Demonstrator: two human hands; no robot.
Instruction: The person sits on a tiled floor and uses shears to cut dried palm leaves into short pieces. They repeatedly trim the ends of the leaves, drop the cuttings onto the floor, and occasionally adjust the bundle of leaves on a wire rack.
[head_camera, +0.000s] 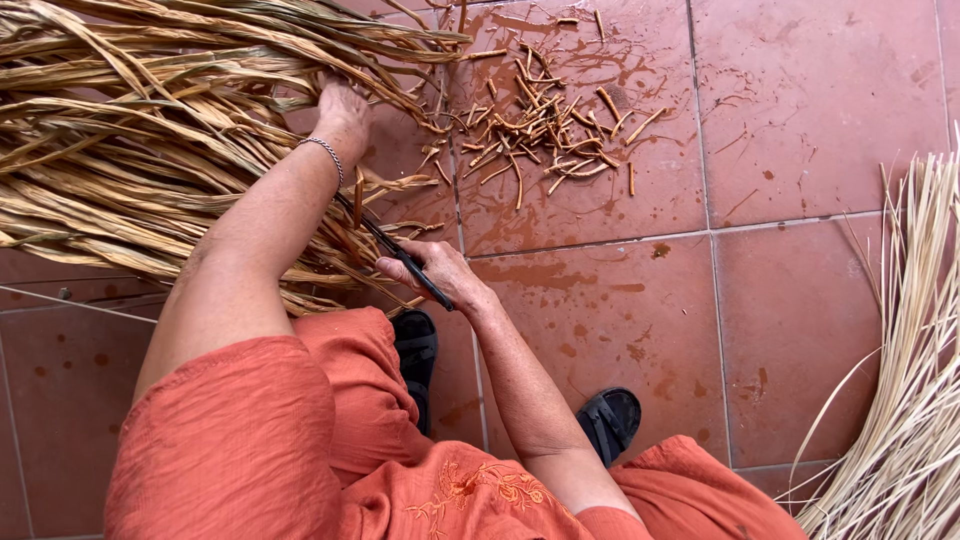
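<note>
Trimming looks to be the step in hand: the left hand (343, 112), fingers buried and unreadable, presses the leaves (130, 140) at the floor's (800, 90) left edge, while right-hand (440, 272) fingers clamp scissors (395, 250) near the offcuts (545, 125), blades needing alignment.

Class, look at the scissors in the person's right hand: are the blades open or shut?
Cannot tell. The right hand grips the dark scissors, but their blades run into the dried leaves, whose strands hide them.

Scissors (400, 258) beside dried leaves (130, 130)
</note>
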